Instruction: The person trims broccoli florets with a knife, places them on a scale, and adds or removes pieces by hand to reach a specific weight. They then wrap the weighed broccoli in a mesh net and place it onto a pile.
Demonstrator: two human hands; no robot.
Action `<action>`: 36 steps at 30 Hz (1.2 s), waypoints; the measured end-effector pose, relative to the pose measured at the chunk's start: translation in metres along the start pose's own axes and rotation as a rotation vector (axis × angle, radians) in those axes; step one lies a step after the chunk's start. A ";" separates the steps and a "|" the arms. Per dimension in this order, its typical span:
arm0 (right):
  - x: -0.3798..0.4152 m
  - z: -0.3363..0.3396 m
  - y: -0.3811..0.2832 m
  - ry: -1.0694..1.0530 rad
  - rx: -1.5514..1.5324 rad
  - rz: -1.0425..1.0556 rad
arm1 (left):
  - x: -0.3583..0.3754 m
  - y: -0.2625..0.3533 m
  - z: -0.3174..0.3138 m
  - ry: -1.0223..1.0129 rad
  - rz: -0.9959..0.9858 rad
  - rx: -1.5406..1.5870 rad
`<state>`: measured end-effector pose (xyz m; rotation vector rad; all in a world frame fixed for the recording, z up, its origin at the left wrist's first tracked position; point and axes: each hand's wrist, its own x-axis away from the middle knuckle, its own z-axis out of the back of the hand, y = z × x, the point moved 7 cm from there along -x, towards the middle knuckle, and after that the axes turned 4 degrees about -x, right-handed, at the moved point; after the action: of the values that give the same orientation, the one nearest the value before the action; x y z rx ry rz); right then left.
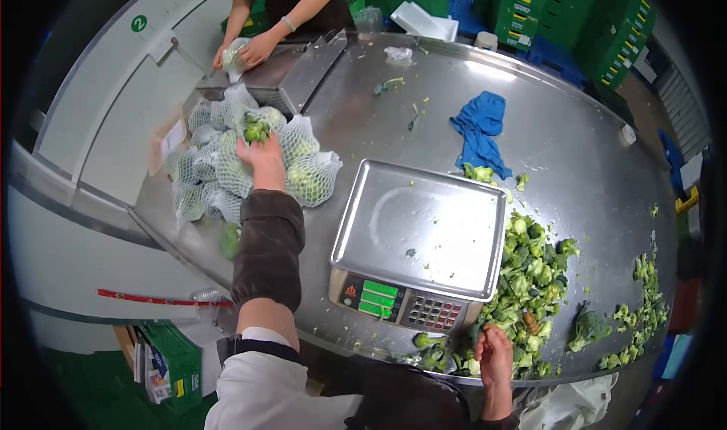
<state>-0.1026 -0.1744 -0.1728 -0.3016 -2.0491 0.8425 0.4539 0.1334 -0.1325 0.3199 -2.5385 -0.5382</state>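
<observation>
My left hand (263,157) reaches to the far left of the steel table, its fingers round a broccoli head (257,131) in white foam netting. That head lies on a heap of netted broccoli heads (227,161). My right hand (496,354) hangs over the near table edge with loosely curled fingers and nothing visible in it. Close by is a pile of loose broccoli pieces (522,278), with a brown ridged handle-like object (531,322) on it. Between my hands stands a weighing scale (420,229) with a lit green display; its tray holds only small green crumbs.
Across the table, a co-worker's hands (250,51) hold a netted head beside a raised steel box (295,74). A blue cloth (481,131) lies behind the scale. More broccoli scraps (644,293) line the right edge. Green crates (522,9) are stacked behind the table.
</observation>
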 end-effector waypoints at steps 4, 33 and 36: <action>0.000 0.001 -0.002 0.034 0.023 0.021 | 0.065 0.058 0.024 -0.471 -0.550 -0.728; 0.027 0.019 -0.032 -0.023 0.822 0.566 | 0.320 -0.088 0.017 -1.294 -0.301 -1.600; 0.041 0.064 -0.059 0.215 0.955 0.768 | 0.304 -0.137 0.037 -1.321 -0.247 -1.812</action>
<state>-0.1725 -0.2267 -0.1329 -0.5989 -1.1044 2.0235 0.1958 -0.0759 -0.0866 -0.6023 -1.5332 -3.4127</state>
